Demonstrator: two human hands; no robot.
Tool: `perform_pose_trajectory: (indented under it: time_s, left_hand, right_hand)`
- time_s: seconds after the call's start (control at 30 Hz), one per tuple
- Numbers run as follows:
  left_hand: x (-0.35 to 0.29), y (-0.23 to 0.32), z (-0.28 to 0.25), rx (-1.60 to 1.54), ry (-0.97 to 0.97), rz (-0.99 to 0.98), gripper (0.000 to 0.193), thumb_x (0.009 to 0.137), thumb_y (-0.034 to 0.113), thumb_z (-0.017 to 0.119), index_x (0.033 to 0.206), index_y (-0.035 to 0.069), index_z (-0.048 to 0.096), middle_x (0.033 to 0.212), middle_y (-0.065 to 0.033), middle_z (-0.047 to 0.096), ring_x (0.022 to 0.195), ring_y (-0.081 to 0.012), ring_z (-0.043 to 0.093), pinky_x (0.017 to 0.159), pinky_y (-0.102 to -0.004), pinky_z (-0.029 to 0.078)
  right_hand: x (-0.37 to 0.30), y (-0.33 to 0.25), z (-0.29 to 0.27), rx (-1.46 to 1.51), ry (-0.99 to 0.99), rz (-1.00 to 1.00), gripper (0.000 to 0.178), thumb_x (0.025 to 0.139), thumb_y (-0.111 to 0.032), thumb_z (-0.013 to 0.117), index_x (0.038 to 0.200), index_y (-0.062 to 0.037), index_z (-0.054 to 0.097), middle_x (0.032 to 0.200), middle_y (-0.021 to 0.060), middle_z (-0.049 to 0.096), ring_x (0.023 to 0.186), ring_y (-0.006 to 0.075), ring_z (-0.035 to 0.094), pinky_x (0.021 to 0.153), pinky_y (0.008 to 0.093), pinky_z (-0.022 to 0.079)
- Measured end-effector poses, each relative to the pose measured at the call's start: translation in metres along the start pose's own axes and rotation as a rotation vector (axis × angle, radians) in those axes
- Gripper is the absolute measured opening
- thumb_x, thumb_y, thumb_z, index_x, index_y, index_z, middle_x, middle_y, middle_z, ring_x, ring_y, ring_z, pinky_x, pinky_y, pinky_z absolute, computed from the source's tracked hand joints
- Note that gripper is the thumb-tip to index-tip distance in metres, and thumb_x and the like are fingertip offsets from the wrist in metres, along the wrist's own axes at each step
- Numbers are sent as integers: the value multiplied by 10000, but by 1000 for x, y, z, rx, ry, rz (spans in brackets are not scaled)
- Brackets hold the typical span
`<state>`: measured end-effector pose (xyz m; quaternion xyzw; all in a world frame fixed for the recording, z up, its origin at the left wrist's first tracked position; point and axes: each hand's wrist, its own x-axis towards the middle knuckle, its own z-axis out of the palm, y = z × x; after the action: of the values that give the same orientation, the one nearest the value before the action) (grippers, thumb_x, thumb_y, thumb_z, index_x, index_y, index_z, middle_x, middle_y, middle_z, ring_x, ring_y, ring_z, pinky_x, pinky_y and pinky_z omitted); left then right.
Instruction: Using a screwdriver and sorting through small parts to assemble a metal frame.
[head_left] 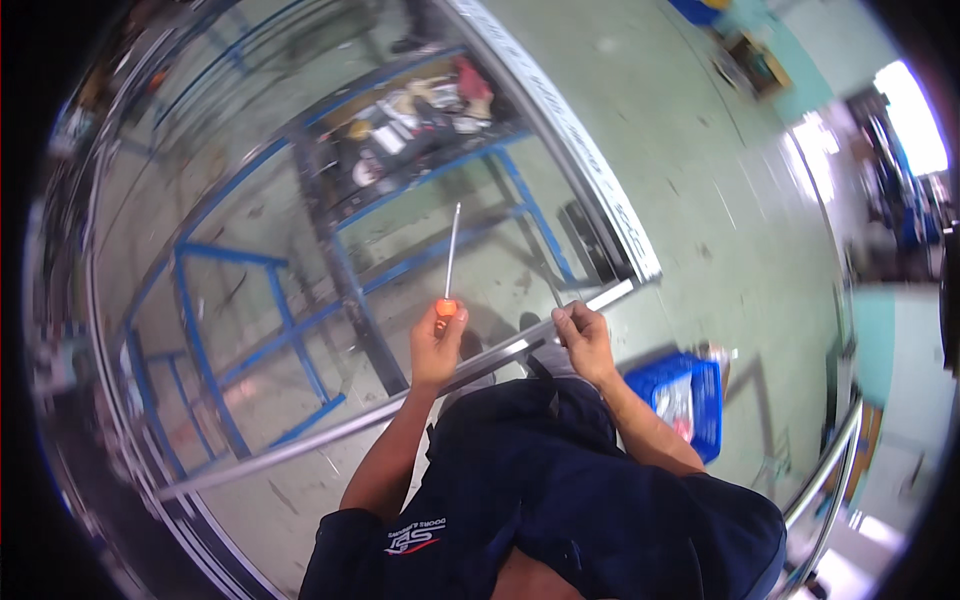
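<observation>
My left hand point(437, 345) is closed round the orange handle of a screwdriver point(453, 250). Its long metal shaft points away from me, over the open inside of a large metal frame point(520, 346). The near bar of this frame runs slantwise in front of my waist, beneath both wrists. My right hand point(585, 338) is at the bar's right part, close to the corner, with thumb and fingers pinched together. Something thin and dark seems to stick out past those fingertips; what it is I cannot make out.
Blue-painted stand legs and rails point(300, 330) show through the frame. Beyond them a dark tray point(400, 140) holds tools, papers and a red cloth. A pale printed strip covers the frame's right bar point(590, 150). A blue plastic crate point(708, 400) stands on the floor at right.
</observation>
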<state>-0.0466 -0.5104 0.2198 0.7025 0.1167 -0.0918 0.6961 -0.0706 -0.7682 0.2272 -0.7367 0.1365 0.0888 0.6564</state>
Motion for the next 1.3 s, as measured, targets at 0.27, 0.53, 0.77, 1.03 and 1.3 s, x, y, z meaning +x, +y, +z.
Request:
perform_pose_trajectory:
  time_s: [0.27,0.53,0.77,1.03,1.3]
  left_hand:
    - [-109,17,50,-232,224,-60,291,1036,202,599,1201,-36,634,1061,-85,701,860,-127,661,783,-313,557]
    - [-206,-22,35,-571,448,-252,231,1031,218,608,1187,48,621,704,32,554,581,-65,538,507,-239,410]
    - [-314,-102,-41,-474,750,-176,216,1009,244,651,921,60,579,641,55,486,532,-43,451,486,-254,344]
    - [-494,-200,-158,-336,1262,-159,247,978,253,652,954,8,640,664,14,559,537,-67,497,500,-282,388]
    - [-603,-222,-262,-716,1601,-91,171,990,196,642,882,79,581,631,46,457,456,-62,428,379,-252,289]
  right_hand:
    - [-4,-41,74,302,-560,191,380,1082,-284,533,1222,40,675,1051,98,733,885,135,663,779,305,577]
    - [-57,-1,129,-91,-976,101,369,1065,-295,564,1185,21,712,1023,82,743,910,145,670,838,293,527]
    - [-72,14,198,-723,-584,-1054,369,1018,-313,574,1279,-60,639,1234,165,671,1114,363,622,1024,473,436]
    - [-62,67,229,-1346,-564,-900,602,1074,-467,373,1554,-103,375,1525,203,472,1363,400,481,1164,565,302]
    - [-164,57,345,-1447,-539,-998,773,1021,-399,492,1629,-63,153,1687,217,135,1535,388,228,1185,697,94]
